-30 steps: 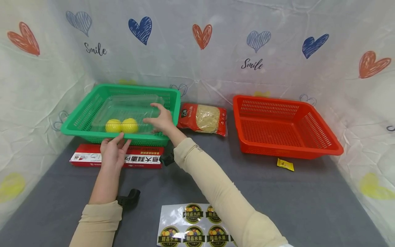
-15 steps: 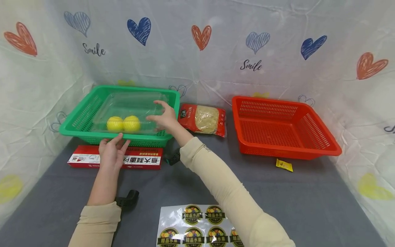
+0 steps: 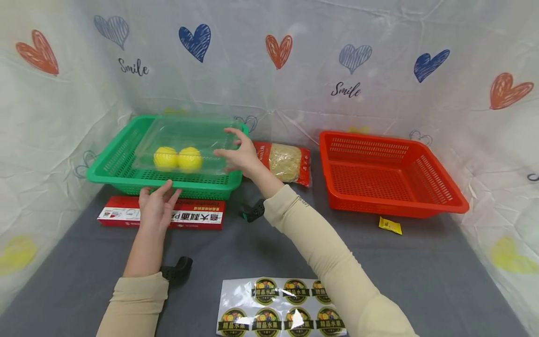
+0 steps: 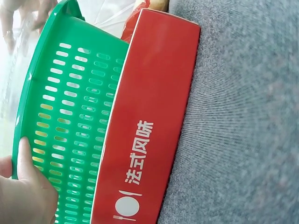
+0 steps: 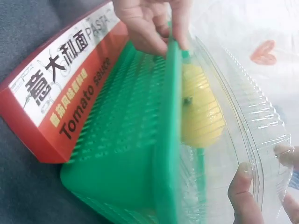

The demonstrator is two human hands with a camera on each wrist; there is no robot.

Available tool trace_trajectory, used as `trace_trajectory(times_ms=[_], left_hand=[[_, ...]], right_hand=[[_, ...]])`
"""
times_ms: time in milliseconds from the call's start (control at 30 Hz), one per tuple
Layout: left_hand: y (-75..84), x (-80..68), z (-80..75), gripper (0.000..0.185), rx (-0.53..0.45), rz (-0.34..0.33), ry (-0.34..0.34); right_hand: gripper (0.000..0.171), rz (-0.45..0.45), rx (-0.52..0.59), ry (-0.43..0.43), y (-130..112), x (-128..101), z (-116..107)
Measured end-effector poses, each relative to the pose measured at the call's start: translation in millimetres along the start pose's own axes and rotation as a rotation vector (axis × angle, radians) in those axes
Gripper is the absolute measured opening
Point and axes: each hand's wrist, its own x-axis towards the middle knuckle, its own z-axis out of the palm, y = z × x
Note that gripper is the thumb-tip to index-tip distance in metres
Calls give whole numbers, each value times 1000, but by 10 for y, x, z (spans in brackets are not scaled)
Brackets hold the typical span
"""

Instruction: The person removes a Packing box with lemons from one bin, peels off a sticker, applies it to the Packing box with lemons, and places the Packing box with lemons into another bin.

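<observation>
My right hand (image 3: 244, 152) grips the right end of a clear plastic clamshell box (image 3: 168, 133), thumb and fingers spread across its corner. Two round yellow fruits (image 3: 191, 159) lie inside the box, side by side; a dark stem spot shows on one in the right wrist view. The box is tilted and lifted above the green basket (image 3: 202, 187), its far edge passing the basket's back rim. Meanwhile my left hand (image 3: 156, 206) pinches the basket's front rim, as the right wrist view (image 5: 154, 23) also shows.
A red pasta box (image 3: 198, 221) lies against the basket's front. Right of the basket is a red bag of noodles (image 3: 286, 161). A red basket (image 3: 396, 206), a small yellow packet (image 3: 390, 225) and a sheet of round stickers (image 3: 281, 306) are also on the grey table.
My right hand has raised the clear box with the fruits up and toward the right, out of the green basket. My left hand has stayed at the basket rim.
</observation>
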Motion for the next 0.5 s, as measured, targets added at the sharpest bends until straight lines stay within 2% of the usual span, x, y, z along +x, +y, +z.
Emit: trace_trajectory(times_ms=[500], left_hand=[[-14, 3, -18, 48, 0, 19, -20]], right_hand=[[61, -73, 28, 8, -142, -211, -259]])
